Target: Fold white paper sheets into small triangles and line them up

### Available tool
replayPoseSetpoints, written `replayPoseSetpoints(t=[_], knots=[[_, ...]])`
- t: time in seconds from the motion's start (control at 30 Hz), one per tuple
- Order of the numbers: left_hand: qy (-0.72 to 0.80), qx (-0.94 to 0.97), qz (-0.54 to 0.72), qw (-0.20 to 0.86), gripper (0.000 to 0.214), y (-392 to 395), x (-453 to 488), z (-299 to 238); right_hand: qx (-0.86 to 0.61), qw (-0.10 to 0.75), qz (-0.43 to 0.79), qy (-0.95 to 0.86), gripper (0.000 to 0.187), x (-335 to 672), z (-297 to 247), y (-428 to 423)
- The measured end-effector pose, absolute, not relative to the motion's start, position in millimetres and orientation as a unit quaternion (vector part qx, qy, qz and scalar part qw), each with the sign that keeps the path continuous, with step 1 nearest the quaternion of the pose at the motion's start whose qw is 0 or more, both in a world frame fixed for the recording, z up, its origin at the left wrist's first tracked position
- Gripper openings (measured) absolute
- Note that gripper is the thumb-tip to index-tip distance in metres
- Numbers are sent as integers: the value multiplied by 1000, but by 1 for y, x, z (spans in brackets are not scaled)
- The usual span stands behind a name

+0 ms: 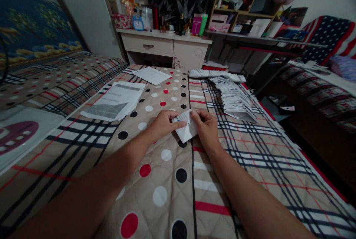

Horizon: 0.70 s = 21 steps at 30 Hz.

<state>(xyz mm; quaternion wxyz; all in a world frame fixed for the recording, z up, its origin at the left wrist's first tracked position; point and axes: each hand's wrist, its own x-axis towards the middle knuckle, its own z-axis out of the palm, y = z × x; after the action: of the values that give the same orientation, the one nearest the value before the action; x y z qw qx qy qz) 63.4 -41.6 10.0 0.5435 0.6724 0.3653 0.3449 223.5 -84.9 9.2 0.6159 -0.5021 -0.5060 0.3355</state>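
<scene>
A small white printed paper (187,127), partly folded, lies on the quilted bedspread (172,179) between my two hands. My left hand (164,124) has its fingers curled on the paper's left edge, with the index finger laid across it. My right hand (205,127) pinches the paper's upper right part. A long fanned row of similar folded papers (235,98) runs along the bedspread to the right, a short way beyond my right hand.
A stack of flat printed sheets (115,101) lies left of my hands, another sheet (151,75) farther back. A white bag (19,135) sits at the far left. A dresser (167,46) with bottles stands beyond the bed; shelves and a dark table are at right.
</scene>
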Motion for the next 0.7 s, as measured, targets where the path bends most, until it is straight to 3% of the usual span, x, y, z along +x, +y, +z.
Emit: replayPoseSetpoints(t=[0.17, 0.3, 0.47, 0.7], knots=[[380, 673, 435, 463, 20, -40, 65, 7, -478, 615, 339, -527, 16, 226, 6, -82], [320, 746, 519, 268, 4, -40, 63, 10, -470, 618, 230, -587, 7, 229, 8, -82], [248, 822, 510, 54, 31, -43, 60, 14, -458, 624, 132, -619, 19, 231, 11, -83], [242, 821, 514, 50, 27, -43, 60, 12, -474, 620, 164, -603, 18, 230, 7, -81]])
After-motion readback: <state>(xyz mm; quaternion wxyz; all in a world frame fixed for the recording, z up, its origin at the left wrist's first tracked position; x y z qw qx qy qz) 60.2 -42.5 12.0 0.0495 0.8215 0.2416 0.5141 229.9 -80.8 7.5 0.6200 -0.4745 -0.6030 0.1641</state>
